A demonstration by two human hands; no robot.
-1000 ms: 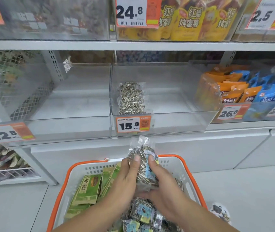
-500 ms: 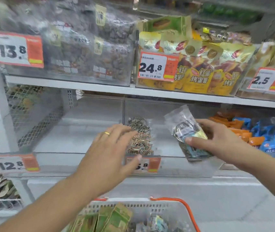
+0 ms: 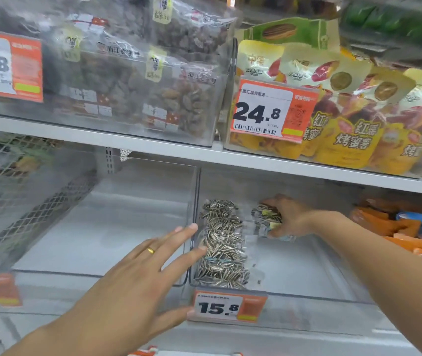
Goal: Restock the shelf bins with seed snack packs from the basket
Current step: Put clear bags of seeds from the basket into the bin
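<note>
1. Right hand (image 3: pixel 291 218) grips a sunflower seed pack (image 3: pixel 266 218) inside the clear bin (image 3: pixel 307 291) tagged 15.8.
2. Another seed pack (image 3: pixel 221 245) stands at that bin's left wall.
3. Left hand (image 3: pixel 138 276), fingers spread and released, reaches toward that bin's front-left corner.

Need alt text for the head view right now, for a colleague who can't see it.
The right hand holds a seed pack inside the clear bin tagged 15.8, beside another seed pack already there. The left hand reaches open toward the bin's left front edge.
</note>
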